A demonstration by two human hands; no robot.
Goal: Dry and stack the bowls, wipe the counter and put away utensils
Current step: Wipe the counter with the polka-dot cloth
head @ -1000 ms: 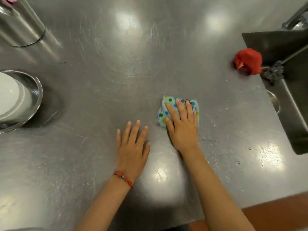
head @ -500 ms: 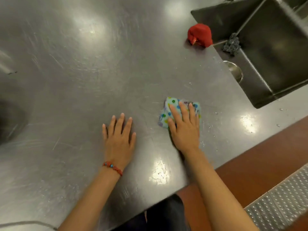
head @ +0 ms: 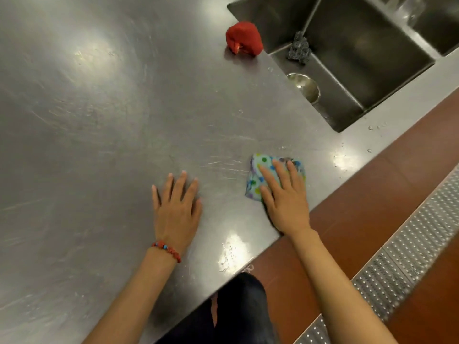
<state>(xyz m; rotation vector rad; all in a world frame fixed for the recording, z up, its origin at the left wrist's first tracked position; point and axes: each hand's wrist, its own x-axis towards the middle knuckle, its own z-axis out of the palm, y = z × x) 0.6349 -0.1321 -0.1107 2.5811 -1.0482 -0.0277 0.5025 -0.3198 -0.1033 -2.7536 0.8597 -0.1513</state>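
A folded dotted cloth [head: 258,175] lies on the steel counter [head: 124,120] near its front edge. My right hand [head: 285,197] presses flat on the cloth with straight fingers. My left hand [head: 176,207] rests flat on the bare counter to the left of the cloth, fingers spread, holding nothing. A beaded bracelet sits on the left wrist. No bowls or utensils on the counter are in view.
A crumpled red cloth [head: 244,42] lies by the sink [head: 360,58] at the upper right. A steel scrubber [head: 299,49] sits on the sink's divider, and a small metal bowl [head: 304,86] lies inside. Water drops dot the counter near the sink. Red floor and a metal grate [head: 409,249] lie below.
The view has swung right, so the bowls on the left left the frame and the sink came in. My right hand slid the cloth toward the counter's front right edge.
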